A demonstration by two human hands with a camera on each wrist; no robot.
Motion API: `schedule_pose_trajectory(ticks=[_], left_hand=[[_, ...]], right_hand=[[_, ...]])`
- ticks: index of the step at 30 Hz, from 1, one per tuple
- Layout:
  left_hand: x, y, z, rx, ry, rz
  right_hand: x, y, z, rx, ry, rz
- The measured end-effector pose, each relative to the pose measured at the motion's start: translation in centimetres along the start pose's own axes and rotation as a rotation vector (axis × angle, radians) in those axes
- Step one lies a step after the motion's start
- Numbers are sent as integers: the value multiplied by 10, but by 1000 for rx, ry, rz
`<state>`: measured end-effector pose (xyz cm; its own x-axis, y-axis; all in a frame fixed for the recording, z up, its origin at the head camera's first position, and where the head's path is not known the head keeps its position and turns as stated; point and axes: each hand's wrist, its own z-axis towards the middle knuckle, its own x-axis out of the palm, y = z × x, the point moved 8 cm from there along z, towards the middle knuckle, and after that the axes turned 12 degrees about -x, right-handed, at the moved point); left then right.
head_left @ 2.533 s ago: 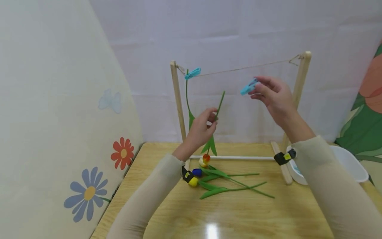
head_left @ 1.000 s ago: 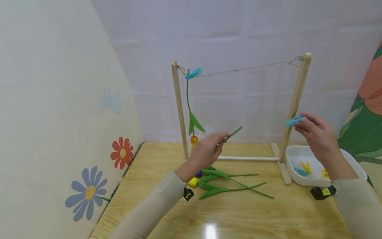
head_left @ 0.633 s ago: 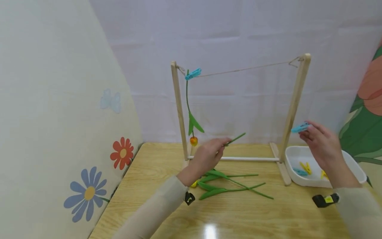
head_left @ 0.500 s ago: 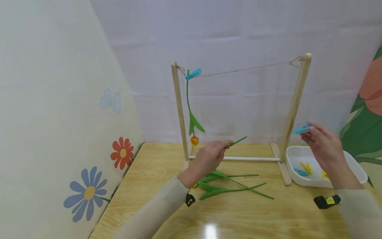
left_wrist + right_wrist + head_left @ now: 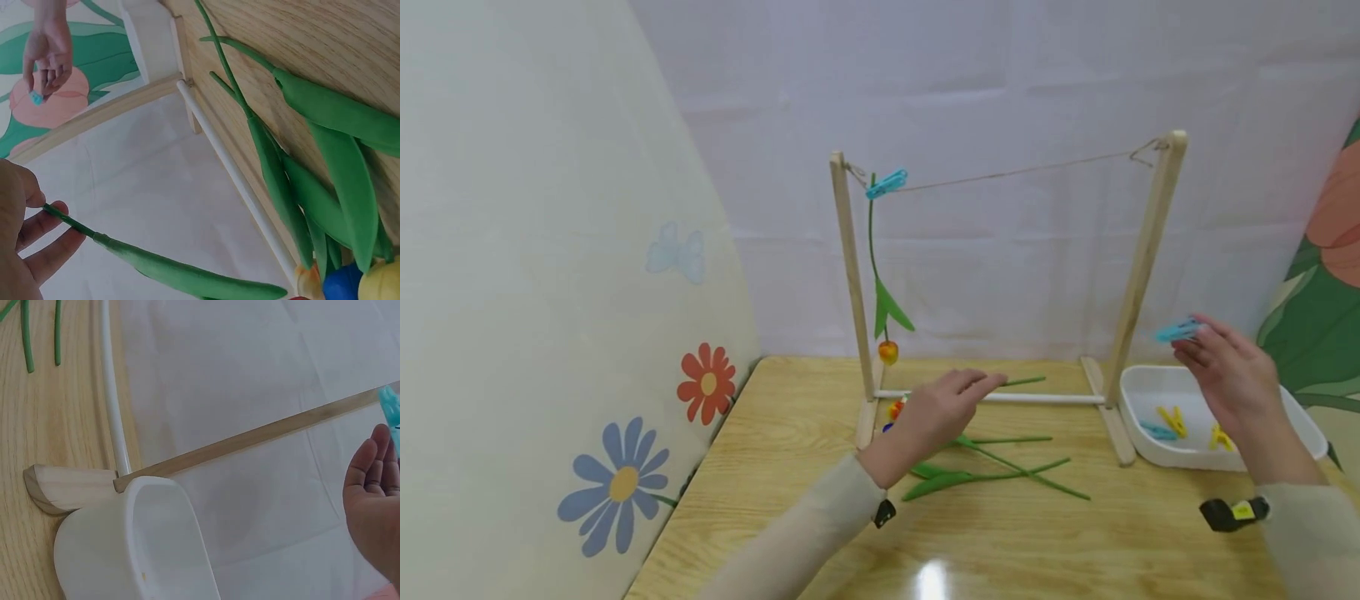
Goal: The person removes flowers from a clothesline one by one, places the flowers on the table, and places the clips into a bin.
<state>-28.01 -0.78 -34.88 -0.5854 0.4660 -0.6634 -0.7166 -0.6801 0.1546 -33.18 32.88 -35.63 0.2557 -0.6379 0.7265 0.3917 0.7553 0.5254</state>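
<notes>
The left hand point(image 5: 934, 417) pinches one green stem point(image 5: 1026, 381); the right hand point(image 5: 1234, 379), one blue clothespin point(image 5: 1178, 330). Tray point(image 5: 1191, 457): three visible clothespins point(image 5: 1159, 432).

White glare point(image 5: 932, 579) on the tabletop point(image 5: 1037, 546)

Table point(image 5: 1015, 550) carries frame point(image 5: 1138, 287), tray point(image 5: 1195, 459) and probably three tulips point(image 5: 946, 481).

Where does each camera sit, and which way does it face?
Head: worn on head, facing forward, down at wooden frame; left hand, right hand, sleeves show.
Left wrist: worn there, facing flowers; left hand near, right hand beyond.
Right wrist: worn there, facing white tray; right hand at edge.
Both wrist views share the white rod.
</notes>
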Motion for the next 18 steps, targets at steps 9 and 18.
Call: schedule_pose_trajectory(ticks=[9,18], left_hand=[[11,-11,-8,30,77,-4],[21,-17,-14,59,125,3]], right_hand=[[-14,6,-4,20,-79,38],[-27,9,-14,44,-91,33]])
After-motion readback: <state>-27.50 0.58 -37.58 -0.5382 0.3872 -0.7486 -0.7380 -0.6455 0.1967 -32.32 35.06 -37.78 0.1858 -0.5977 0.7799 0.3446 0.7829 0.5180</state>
